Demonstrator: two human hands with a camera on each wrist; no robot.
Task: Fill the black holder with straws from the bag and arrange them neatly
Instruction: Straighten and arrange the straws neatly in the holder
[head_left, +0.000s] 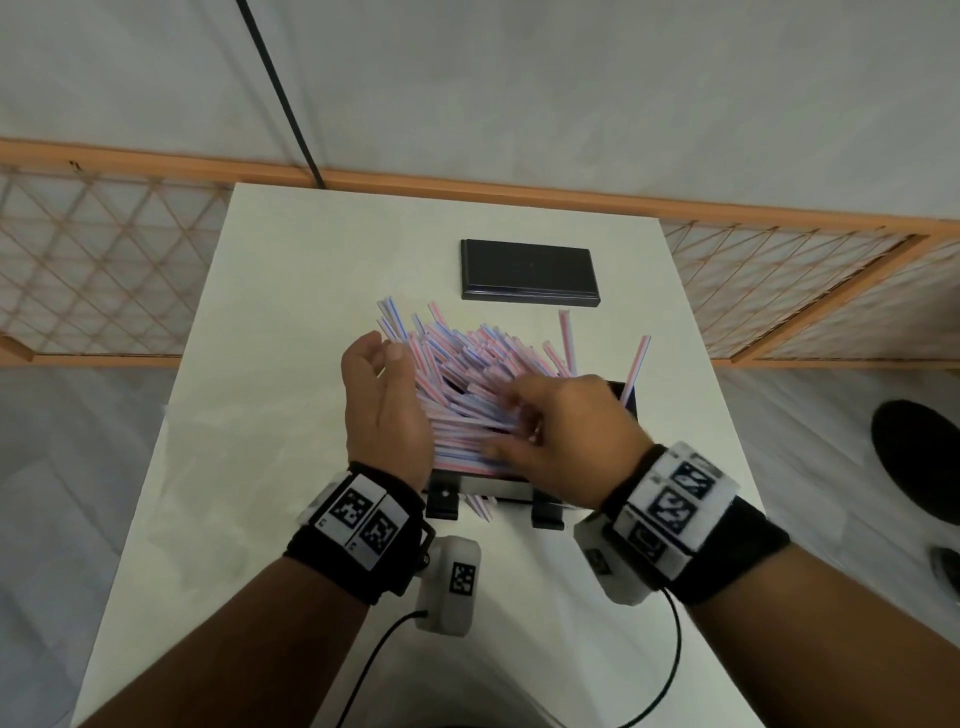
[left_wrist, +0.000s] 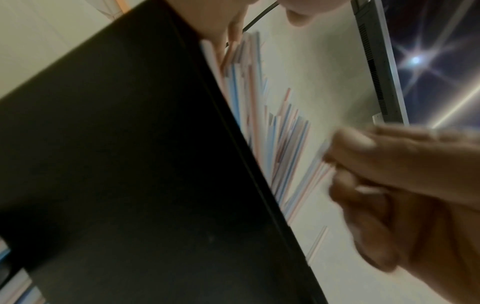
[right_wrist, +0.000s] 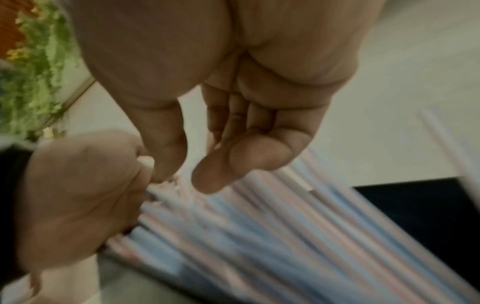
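The black holder (head_left: 627, 397) stands mid-table, heaped with red-and-blue striped straws (head_left: 467, 374) that lean toward the far left. My left hand (head_left: 384, 405) cups the left side of the heap, palm against it and fingers relaxed. My right hand (head_left: 561, 441) lies on top of the straws with fingers spread, blurred. The right wrist view has the right hand (right_wrist: 207, 154) loosely open just above the straws (right_wrist: 259, 236), with my left hand (right_wrist: 78, 195) beside them. In the left wrist view the holder's wall (left_wrist: 130, 164) fills the frame, with straws (left_wrist: 280, 144) fanning past it.
A flat black lid (head_left: 527, 270) lies on the white table (head_left: 311, 312) behind the holder. Two straws (head_left: 638, 364) stick up at the holder's right end, and a few ends (head_left: 480, 506) poke out under its front. An orange lattice fence (head_left: 104, 260) runs behind the table.
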